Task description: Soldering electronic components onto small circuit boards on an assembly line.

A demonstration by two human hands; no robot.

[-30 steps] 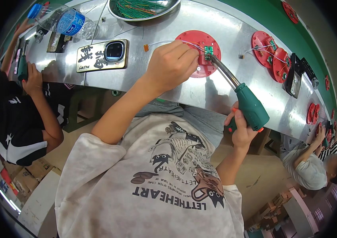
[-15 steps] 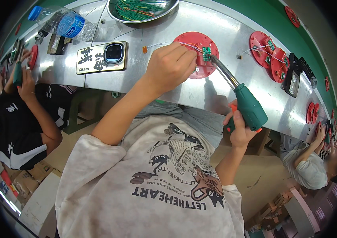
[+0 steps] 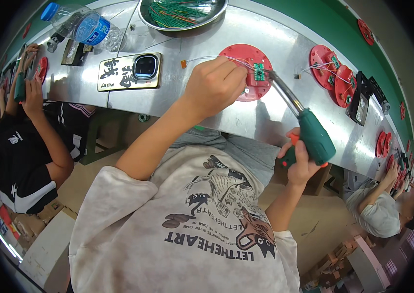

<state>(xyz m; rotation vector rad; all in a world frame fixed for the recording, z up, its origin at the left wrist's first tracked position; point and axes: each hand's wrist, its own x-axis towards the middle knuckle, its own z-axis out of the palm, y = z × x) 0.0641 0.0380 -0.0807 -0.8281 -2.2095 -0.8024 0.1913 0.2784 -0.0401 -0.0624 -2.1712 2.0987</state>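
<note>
A round red disc (image 3: 260, 90) lies on the metal bench with a small green circuit board (image 3: 259, 72) on it. My left hand (image 3: 216, 87) is closed in a pinch over the disc's left side, on thin wires (image 3: 238, 59) that lead toward the board. The wires trail left to a small orange-brown part (image 3: 184, 64). In my right hand (image 3: 302, 163) is a green soldering gun (image 3: 316, 136) with an orange trigger, its long metal barrel slanting up to the left. Its dark tip is beside the board's right edge; whether they touch, I cannot tell.
A phone (image 3: 111, 75) and a plastic bottle (image 3: 77, 24) lie to the left. Behind is a metal bowl (image 3: 182, 30) of green wires. Wired red discs (image 3: 321, 68) and a black holder (image 3: 360, 105) are at right. Other people sit on both sides.
The soldering gun's tip has drawn slightly right, from over the board to its edge. My left hand keeps its pinch beside the board. The whole view has shifted a little.
</note>
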